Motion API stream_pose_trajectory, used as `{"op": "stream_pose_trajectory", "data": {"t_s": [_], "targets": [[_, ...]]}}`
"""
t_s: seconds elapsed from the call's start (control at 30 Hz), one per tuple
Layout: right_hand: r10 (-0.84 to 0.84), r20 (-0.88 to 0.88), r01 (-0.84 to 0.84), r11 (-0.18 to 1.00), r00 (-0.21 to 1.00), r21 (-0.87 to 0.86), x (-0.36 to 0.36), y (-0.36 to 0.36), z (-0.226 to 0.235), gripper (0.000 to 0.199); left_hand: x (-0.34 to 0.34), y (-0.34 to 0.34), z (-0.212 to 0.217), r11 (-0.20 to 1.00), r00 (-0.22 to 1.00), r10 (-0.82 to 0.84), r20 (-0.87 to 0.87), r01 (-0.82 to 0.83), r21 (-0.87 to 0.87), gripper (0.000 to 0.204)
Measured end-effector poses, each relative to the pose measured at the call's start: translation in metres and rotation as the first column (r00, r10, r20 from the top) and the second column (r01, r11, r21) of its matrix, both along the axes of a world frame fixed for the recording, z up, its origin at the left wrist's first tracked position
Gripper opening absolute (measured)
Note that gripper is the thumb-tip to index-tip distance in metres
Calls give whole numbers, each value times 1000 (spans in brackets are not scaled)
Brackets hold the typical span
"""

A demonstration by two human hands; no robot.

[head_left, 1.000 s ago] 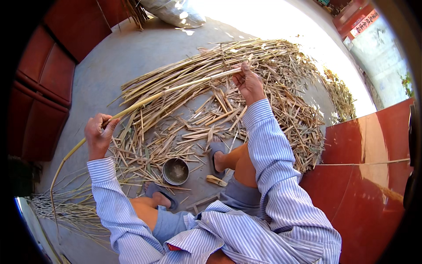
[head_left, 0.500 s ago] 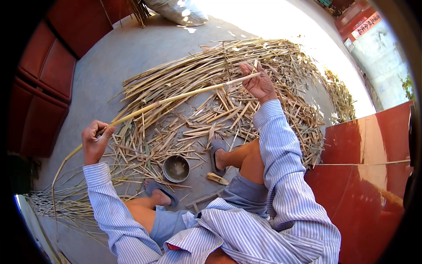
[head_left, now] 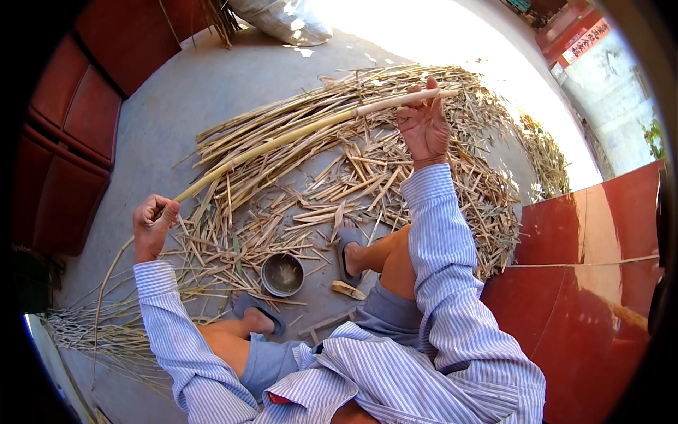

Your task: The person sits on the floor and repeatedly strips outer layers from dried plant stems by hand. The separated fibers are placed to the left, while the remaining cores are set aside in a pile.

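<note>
A long pale-yellow reed stalk [head_left: 282, 141] slants up across the view, from my left hand [head_left: 154, 222] to my right hand [head_left: 426, 131]. My left hand is closed around it, and its thin tail curves down toward the floor beyond the fist. The thick end lies between the thumb and fingers of my right hand, with the palm partly turned up. Below the stalk spreads a heap of dry stalks [head_left: 275, 116], with short broken husk pieces [head_left: 360, 169] on its near side.
Between my sandalled feet stands a round metal bowl [head_left: 282, 273]. A woven mat of thin strips [head_left: 106, 332] lies at lower left. Red padded furniture [head_left: 78, 106] lines the left, red panels [head_left: 565, 297] the right. A pale sack [head_left: 286, 18] rests at the back.
My right hand has moved farther out and slightly right with the stalk's thick end. More of the thick part now spans between my hands, and the left hand has stayed nearly in place.
</note>
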State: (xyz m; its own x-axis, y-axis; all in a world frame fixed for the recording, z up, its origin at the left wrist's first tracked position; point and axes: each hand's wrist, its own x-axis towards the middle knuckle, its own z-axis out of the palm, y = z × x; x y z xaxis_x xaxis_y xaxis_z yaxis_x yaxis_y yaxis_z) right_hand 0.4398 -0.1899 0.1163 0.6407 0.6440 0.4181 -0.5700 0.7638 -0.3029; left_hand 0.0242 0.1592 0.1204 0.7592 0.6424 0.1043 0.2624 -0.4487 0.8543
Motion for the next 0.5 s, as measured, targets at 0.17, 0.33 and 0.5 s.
{"op": "stream_pose_trajectory", "data": {"t_s": [0.17,0.33,0.5], "targets": [[-182,73,187,979,981,-76,-5,-5,14,42,1,0,-3,995,1000,13,20,-11,-97,35],[-298,141,324,916,944,-235,-5,-2,19,36,3,-2,-4,995,1000,-2,-7,1,-104,35],[-370,46,363,867,928,-342,-17,4,34,23,2,0,-6,992,1000,19,-15,-20,-122,36]]}}
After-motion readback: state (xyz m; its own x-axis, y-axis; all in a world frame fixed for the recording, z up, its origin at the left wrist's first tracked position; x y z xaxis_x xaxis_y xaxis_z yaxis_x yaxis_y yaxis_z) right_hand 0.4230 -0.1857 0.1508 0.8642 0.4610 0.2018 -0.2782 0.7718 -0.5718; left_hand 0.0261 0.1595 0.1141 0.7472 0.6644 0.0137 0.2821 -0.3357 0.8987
